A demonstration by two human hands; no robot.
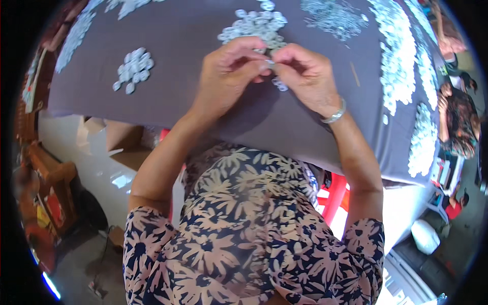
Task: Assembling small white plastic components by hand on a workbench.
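Note:
Over the dark cloth-covered table, my left hand [229,73] and my right hand [307,73] meet with their fingertips pinched together. Between them is a small pale piece [270,62], mostly covered by the fingers, so its exact kind is hard to make out. Just beyond my hands lies a heap of small whitish rounded pieces [254,23]. A few clear-looking pieces [279,85] rest on the cloth under my right fingers. To the left sits a smaller pile of flat whitish oval pieces [134,68].
A tangle of thin silvery wire-like bits [335,18] lies at the far right. Large spreads of whitish pieces [399,56] run along the table's right side. A thin brown stick [355,74] lies nearby. A red stool [335,201] shows below the table edge.

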